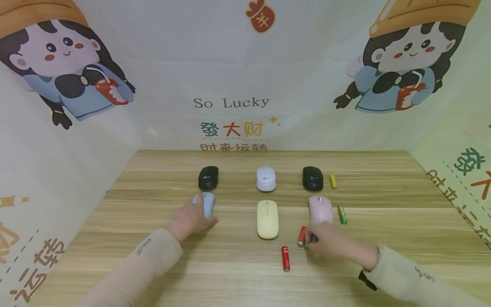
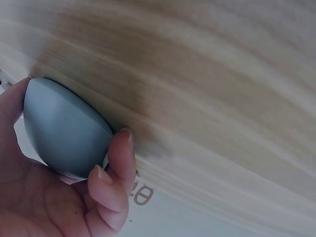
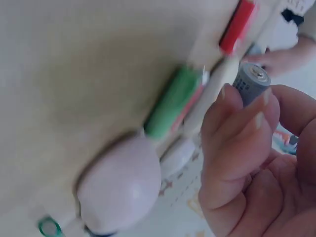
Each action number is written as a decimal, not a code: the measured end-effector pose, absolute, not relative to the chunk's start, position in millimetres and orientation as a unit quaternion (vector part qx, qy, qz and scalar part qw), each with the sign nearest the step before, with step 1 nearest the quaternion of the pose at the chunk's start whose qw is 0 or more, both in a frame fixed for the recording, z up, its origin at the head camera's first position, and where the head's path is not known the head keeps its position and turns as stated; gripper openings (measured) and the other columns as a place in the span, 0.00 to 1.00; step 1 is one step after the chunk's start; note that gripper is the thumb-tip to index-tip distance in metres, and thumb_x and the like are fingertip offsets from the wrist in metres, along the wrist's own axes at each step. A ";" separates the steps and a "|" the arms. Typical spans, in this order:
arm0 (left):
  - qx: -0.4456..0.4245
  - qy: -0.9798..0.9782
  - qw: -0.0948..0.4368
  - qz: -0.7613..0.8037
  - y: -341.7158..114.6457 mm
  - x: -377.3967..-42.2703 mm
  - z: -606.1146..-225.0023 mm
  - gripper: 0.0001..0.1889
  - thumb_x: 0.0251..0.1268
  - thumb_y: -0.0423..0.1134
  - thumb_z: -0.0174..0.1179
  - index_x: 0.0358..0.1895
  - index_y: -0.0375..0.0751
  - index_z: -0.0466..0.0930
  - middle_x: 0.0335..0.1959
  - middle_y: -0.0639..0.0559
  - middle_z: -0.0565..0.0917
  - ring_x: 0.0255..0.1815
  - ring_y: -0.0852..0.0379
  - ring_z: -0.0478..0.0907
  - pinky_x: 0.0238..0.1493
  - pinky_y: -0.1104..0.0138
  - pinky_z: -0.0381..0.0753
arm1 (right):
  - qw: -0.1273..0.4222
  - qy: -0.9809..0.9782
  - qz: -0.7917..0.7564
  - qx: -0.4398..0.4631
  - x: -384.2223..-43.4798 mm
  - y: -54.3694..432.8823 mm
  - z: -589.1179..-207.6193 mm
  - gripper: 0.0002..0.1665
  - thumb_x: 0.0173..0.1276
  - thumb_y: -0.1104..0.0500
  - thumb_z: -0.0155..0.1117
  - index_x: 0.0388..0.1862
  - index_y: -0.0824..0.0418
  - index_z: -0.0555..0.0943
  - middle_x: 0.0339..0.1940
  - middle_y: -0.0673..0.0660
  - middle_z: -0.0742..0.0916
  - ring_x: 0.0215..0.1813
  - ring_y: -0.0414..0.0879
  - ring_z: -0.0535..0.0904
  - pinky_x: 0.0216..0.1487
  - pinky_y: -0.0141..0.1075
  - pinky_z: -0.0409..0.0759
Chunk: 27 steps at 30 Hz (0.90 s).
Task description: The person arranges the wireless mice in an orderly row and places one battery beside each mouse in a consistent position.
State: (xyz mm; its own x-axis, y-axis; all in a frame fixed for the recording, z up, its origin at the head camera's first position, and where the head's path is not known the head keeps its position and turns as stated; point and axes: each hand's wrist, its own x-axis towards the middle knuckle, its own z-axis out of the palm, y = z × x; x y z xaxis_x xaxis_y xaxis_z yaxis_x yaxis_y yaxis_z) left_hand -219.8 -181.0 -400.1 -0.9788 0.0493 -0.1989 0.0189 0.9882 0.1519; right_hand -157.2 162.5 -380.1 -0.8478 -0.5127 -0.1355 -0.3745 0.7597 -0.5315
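Observation:
Around the light blue mouse (image 1: 209, 204), the fingers and thumb of my left hand (image 1: 191, 219) are wrapped; its smooth rear (image 2: 66, 128) faces the left wrist camera. My right hand (image 1: 326, 241) pinches a grey battery (image 3: 252, 81) between thumb and fingertips, one metal end showing. Just left of that hand lies a red and green battery (image 1: 302, 236), and nearer the front a red battery (image 1: 285, 258). The pink mouse (image 1: 320, 209) sits directly beyond the right hand, which hides its near end. Between the hands rests a yellow mouse (image 1: 267, 219).
Behind stand a black mouse (image 1: 208, 178), a white mouse (image 1: 266, 178) and another black mouse (image 1: 312, 178). A yellow battery (image 1: 333, 182) and a green battery (image 1: 342, 214) lie at the right on the wooden table (image 1: 230, 273). Printed cloth (image 1: 230, 76) walls the back and sides.

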 end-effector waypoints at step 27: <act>0.021 0.991 0.107 0.082 -183.8 -217.8 -400.1 0.52 0.52 0.59 0.60 0.68 0.25 0.46 0.34 0.31 0.79 0.25 0.48 0.73 0.25 0.61 0.74 | 0.153 0.943 -0.274 -0.111 -337.7 124.0 -368.3 0.23 0.66 0.65 0.49 0.59 0.73 0.66 0.29 0.62 0.79 0.20 0.42 0.75 0.23 0.33 0.78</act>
State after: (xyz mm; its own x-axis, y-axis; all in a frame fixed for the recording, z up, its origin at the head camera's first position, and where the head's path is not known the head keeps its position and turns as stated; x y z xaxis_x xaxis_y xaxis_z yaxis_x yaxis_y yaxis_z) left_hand -217.8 -183.8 -400.1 -0.9764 0.0583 -0.2079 0.0234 0.9857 0.1668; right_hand -337.7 124.0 -368.3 -0.9283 -0.2933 -0.2286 -0.1251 0.8251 -0.5509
